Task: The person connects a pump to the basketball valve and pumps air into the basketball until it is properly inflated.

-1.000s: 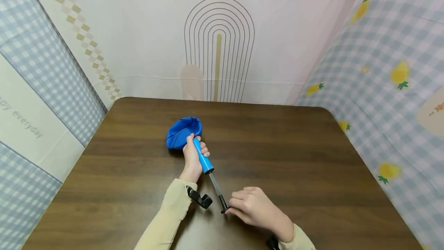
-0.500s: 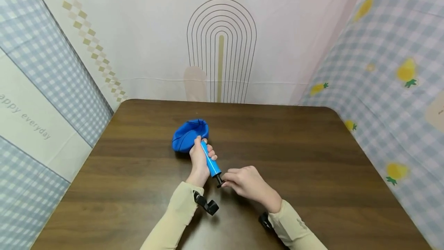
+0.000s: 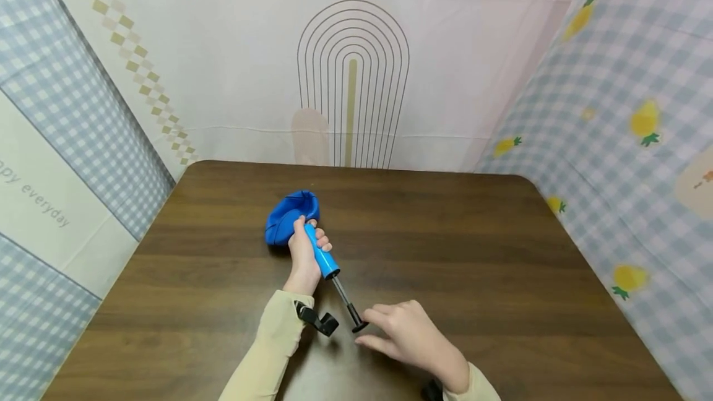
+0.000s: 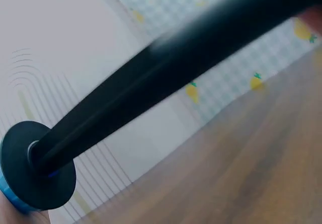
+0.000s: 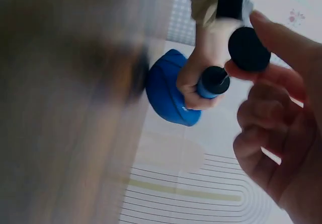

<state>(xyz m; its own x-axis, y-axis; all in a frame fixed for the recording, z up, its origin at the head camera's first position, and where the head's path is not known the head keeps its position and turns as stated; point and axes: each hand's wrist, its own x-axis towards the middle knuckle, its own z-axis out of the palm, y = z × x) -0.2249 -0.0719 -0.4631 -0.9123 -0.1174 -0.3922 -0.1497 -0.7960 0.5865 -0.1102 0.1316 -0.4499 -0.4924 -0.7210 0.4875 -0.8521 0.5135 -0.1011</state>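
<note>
A dented blue ball (image 3: 282,220) with dark seams lies on the table beyond my left hand (image 3: 302,262). That hand grips the blue barrel of a hand pump (image 3: 324,260), whose top end is against or close to the ball; the contact is hidden. The pump's rod is drawn out toward me and ends in a black disc handle (image 5: 249,49). My right hand (image 3: 409,333) is at this handle, index finger curled behind the disc and thumb spread at its edge. In the left wrist view the black rod (image 4: 115,113) crosses close to the camera.
A brown wooden table (image 3: 473,252) lies under everything. Behind it hangs a pale cloth (image 3: 239,67) with arch lines, and checked cloths flank both sides. A black wrist strap with a camera mount (image 3: 320,319) sits on the left sleeve.
The right hand first pushed the pump rod in toward the barrel, then drew it back out toward me. Its thumb now stands farther from the fingers. The left hand keeps its grip.
</note>
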